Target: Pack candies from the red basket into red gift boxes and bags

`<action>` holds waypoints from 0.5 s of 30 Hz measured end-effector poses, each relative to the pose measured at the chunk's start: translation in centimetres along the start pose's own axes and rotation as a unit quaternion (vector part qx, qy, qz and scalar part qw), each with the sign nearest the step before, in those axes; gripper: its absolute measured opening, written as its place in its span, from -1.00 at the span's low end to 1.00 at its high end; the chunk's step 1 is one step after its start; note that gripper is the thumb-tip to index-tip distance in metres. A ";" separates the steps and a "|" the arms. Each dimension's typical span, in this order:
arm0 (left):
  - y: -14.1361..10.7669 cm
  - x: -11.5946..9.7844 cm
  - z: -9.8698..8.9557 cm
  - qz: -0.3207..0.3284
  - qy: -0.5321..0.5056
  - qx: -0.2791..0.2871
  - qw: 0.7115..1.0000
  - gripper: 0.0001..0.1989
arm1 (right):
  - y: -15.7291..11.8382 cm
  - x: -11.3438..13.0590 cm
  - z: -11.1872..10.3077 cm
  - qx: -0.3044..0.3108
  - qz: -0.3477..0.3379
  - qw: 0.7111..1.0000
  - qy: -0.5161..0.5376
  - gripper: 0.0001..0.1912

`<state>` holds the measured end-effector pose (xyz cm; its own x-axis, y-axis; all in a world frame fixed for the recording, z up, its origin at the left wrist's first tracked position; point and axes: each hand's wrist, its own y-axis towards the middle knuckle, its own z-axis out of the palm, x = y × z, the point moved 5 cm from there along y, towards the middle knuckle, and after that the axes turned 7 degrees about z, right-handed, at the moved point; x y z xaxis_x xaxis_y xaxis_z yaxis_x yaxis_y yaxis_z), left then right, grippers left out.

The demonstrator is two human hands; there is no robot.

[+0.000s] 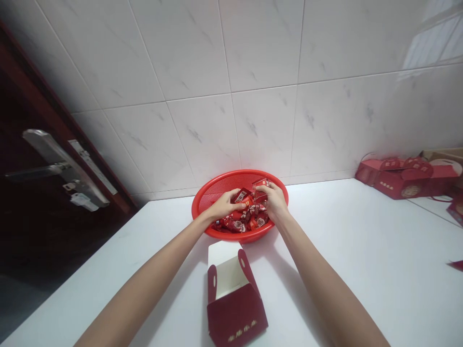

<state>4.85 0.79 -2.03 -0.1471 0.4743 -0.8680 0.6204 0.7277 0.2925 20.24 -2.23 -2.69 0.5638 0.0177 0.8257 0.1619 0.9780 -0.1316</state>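
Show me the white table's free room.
Free: table left of the red plastic basket, and between right forearm and red cardboard boxes. Crowded: the basket, with red packets, left hand, right hand; before it, an open maroon cardboard box.

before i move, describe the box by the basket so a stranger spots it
On the white table, find the red basket. Just in front sits a maroon box, its white inside showing; unlike the boxes grouped at right, it stands alone.
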 end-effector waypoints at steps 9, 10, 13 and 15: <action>0.0 -0.2 -0.3 -0.055 -0.074 -0.037 0.995 -0.57 | 0.3 -0.1 0.0 0.006 0.003 1.000 -0.001 -0.78; 0.0 -0.2 -0.4 -0.058 -0.078 -0.044 0.994 -0.57 | 0.3 -0.2 0.0 0.008 0.004 1.000 -0.002 -0.78; -0.1 -0.2 -0.7 -0.061 -0.079 -0.063 0.993 -0.56 | 0.4 -0.2 0.1 0.014 0.005 1.000 -0.006 -0.77; -0.1 -0.3 -0.7 -0.054 -0.072 -0.065 0.994 -0.54 | 0.3 -0.2 0.1 0.019 0.003 1.000 -0.007 -0.74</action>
<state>4.26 0.96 -1.52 -0.0895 0.3210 -0.9428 0.5015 0.8324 0.2358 20.10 -1.92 -2.90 0.5526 0.0261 0.8330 0.1280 0.9850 -0.1158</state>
